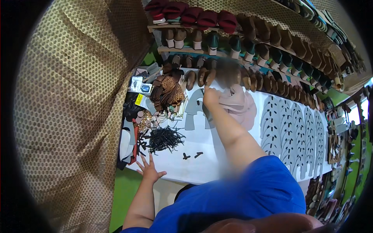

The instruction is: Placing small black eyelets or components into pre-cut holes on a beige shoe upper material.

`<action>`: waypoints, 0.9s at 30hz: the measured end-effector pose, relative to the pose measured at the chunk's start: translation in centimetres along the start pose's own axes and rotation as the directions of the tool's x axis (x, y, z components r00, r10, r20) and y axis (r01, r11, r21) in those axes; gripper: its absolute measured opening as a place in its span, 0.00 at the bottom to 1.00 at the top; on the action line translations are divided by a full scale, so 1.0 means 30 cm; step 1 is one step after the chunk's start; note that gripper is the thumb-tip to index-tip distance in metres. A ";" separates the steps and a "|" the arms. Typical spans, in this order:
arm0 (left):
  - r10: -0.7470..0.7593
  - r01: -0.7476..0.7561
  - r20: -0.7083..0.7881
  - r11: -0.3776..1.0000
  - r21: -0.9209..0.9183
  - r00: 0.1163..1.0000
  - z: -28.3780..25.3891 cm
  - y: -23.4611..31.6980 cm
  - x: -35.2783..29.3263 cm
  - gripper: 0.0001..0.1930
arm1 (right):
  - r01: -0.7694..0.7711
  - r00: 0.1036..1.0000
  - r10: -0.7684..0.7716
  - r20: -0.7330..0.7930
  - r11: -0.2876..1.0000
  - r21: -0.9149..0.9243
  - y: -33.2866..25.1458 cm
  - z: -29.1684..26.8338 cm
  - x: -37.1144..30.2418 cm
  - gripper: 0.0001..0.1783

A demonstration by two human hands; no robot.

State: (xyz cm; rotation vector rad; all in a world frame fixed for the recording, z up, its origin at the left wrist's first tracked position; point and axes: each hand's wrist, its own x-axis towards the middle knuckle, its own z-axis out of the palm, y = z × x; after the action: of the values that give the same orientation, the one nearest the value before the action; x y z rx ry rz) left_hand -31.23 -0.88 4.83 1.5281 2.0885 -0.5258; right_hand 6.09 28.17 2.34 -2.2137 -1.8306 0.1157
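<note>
A right hand (210, 96) is hanging between grey cut pieces (193, 105) and pink sheets (246, 110)

In the head view, a person in a blue shirt (233, 198) is facing a white-topped counter (210, 169). The right arm is lying across the view, and the right hand is sitting just beside the pink sheets, at the upper part of the grey cut pieces. Its fingers are mostly hiding, so one cannot tell whether they are grasping anything. The grey cut pieces are lying toward the counter's far side, in front of a row of brown shoe forms (190, 79).

The left hand (149, 171) is hovering or resting at the near edge, its fingers spreading apart, released and holding nothing, near a tangled pile of black strips (165, 139). Two small dark bits (185, 156) are lying to the right of that pile. Farther right, grey pieces in columns (269, 134) are overlapping, with small black bits showing on them. A brown and patterned bundle (168, 91) is occupying the far left. Beyond the counter, shelves (223, 53) are carrying heeled shoes (213, 42) and red slippers (190, 15), while a gold patterned curtain (74, 97) is hanging at left.
</note>
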 end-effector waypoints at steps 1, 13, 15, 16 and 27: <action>0.000 0.000 0.001 1.000 0.002 1.000 -0.003 0.004 0.001 0.76 | -0.005 1.000 0.005 -0.004 1.000 0.000 0.019 0.004 -0.002 0.12; 0.012 -0.012 -0.008 1.000 -0.009 1.000 -0.006 0.003 -0.034 0.73 | 0.175 0.982 -0.161 -0.095 0.618 0.766 -0.013 -0.343 -0.312 0.05; 0.027 -0.027 -0.004 1.000 -0.011 1.000 -0.010 0.007 -0.030 0.73 | 0.254 0.967 -0.171 -0.187 0.636 0.729 0.003 -0.412 -0.449 0.05; 0.027 -0.027 -0.001 0.999 -0.021 1.000 -0.011 0.006 -0.027 0.73 | 0.345 0.938 -0.260 -0.229 0.635 0.692 0.035 -0.440 -0.512 0.05; 0.038 -0.038 0.003 0.999 0.019 0.999 -0.009 0.001 -0.024 0.72 | 0.152 0.758 -0.513 0.403 0.739 0.656 0.291 -0.721 -0.832 0.07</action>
State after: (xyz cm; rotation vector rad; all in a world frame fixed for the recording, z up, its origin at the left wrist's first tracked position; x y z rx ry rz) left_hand -31.07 -1.26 5.48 1.5736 2.0535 -0.5354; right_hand 14.37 -0.91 18.26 -1.4292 -2.0639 1.2130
